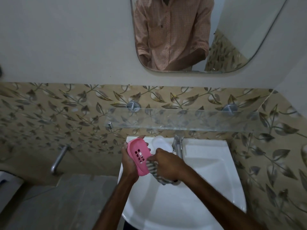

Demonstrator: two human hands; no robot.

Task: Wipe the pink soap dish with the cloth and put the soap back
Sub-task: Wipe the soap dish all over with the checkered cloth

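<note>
The left hand [129, 161] grips the pink soap dish [138, 156] from underneath. Its fingertips curl over the far long rim, and its palm is hidden behind the dish. The dish is held tilted above the back left corner of the sink [216, 165], with its slotted inside facing the camera. Nothing can be seen lying in it.

The right hand [167, 165] is closed around a striped cloth [153, 170] and bunches it against the near right end of the dish. The hand covers most of the cloth, so only a crumpled fold at the dish and a tail below the wrist show. The fingers of this hand are turned away, and how they press cannot be seen.

On the sink's back edge, between the dish and the tap [178, 145], lies a white rounded object [162, 143]. It is blurred and partly behind the right hand, and it cannot be told whether it is the soap.

Both forearms and the sink's front rim are cut off at the bottom edge. A glass shelf [182, 121] on metal pegs runs across the leaf-patterned tiles above the sink's back edge. Above it a mirror [240, 30] reflects a checked shirt, cut off at the top. A second metal tap [59, 159] juts from the wall left of the sink.
</note>
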